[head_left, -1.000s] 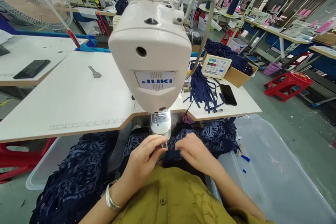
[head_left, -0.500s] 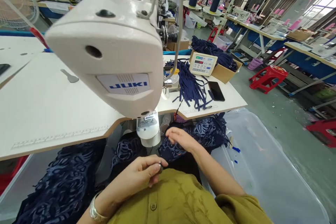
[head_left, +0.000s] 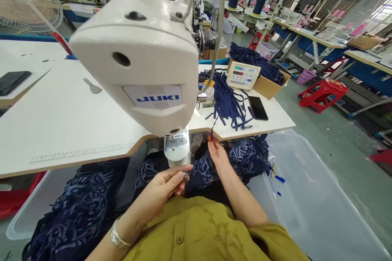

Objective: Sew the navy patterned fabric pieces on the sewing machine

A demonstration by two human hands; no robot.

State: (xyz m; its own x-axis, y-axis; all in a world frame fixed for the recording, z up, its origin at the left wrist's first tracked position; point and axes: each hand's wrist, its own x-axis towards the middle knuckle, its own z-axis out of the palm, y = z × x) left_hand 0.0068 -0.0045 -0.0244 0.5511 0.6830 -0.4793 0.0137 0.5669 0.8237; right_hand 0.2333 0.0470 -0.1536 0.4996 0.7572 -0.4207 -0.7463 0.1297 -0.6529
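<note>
My left hand (head_left: 168, 181) pinches a small round metal bobbin case (head_left: 185, 175) between thumb and fingers, just below the sewing machine's narrow lower arm (head_left: 177, 147). At the table's front edge my right hand (head_left: 218, 155) has its fingertips closed at a small orange-and-dark object (head_left: 210, 137), which hangs by a black cord (head_left: 214, 124); its kind is too small to tell. Above both hands is the white sewing machine head (head_left: 134, 57). Navy patterned lace fabric (head_left: 241, 151) lies behind and beside my right hand.
Navy straps (head_left: 226, 98), a control panel (head_left: 243, 75) and a phone (head_left: 258, 108) are on the white tabletop (head_left: 76, 122). Clear plastic bins (head_left: 318, 195) stand at both sides; the left one holds navy lace fabric (head_left: 82, 204). A red stool (head_left: 323, 94) stands at the right.
My right hand has moved forward to the table edge and closed at the small orange object. My left hand has risen slightly with the bobbin case. The view has shifted a little.
</note>
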